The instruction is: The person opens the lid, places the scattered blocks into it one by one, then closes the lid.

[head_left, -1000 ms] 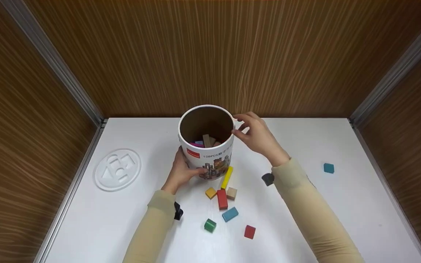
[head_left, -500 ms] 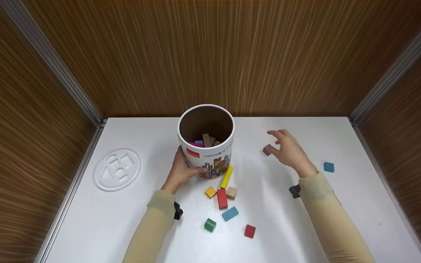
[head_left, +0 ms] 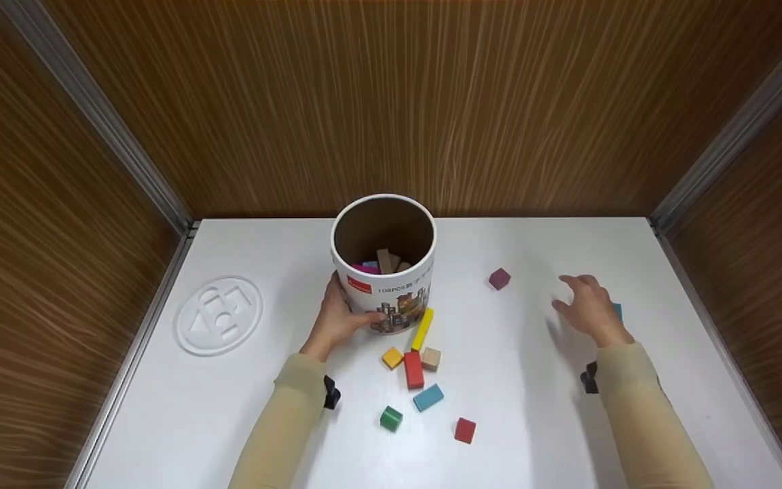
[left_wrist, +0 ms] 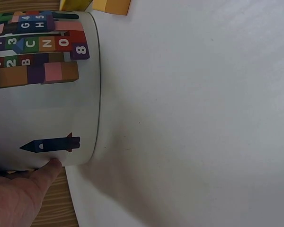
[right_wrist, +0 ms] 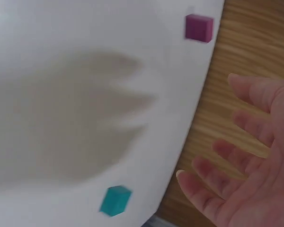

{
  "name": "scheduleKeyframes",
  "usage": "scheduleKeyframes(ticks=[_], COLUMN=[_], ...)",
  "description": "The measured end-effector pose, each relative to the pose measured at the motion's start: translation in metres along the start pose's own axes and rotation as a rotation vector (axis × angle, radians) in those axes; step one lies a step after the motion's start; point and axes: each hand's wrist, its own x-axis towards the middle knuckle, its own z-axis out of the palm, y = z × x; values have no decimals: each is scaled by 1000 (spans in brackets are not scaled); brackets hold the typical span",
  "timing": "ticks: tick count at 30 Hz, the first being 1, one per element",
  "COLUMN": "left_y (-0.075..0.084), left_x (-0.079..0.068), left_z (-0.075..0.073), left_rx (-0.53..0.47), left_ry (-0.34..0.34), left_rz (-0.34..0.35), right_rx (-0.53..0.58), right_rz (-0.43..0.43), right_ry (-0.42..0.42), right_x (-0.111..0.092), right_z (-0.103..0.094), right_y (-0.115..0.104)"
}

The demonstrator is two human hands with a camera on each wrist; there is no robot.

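Observation:
A tall white bucket (head_left: pixel 358 299) with printed block pictures stands upright at the back middle of the table, wooden blocks showing inside it. My left hand (head_left: pixel 334 318) grips its lower left side, thumb across the front and the other fingers hidden behind. In the left wrist view part of that hand (left_wrist: pixel 26 194) shows against the bucket (left_wrist: pixel 33 111). My right hand (head_left: pixel 588 305) hovers at the right with fingers spread, holding nothing. Just beyond it a teal block (head_left: pixel 617 311) is partly covered; the right wrist view shows this teal block (right_wrist: pixel 116 200) whole. A purple cube (head_left: pixel 499 278) lies between bucket and right hand.
In front of the bucket lie a yellow stick (head_left: pixel 421 330), an orange cube (head_left: pixel 392 358), a plain wooden cube (head_left: pixel 431 358), a red block (head_left: pixel 413 370), a blue block (head_left: pixel 428 397), a green cylinder (head_left: pixel 391 418) and a red cube (head_left: pixel 465 430). A white lid (head_left: pixel 191 343) lies left.
My right hand left the bucket's rim, put the purple cube down on the table and moved right, close to the teal block. The left hand and the bucket have stayed put.

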Motion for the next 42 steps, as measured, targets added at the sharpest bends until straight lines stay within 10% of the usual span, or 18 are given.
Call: scheduleKeyframes(ticks=[20,42], left_y=[0,-2], left_x=[0,2], left_z=[1,0], left_rx=[6,-1], left_ry=[-6,-2], left_rz=[-36,9], right_rx=[44,-90], right_rz=[244,177], right_ry=[-173,22], right_x=[-26,-24], right_z=[-3,2], right_y=[62,66])
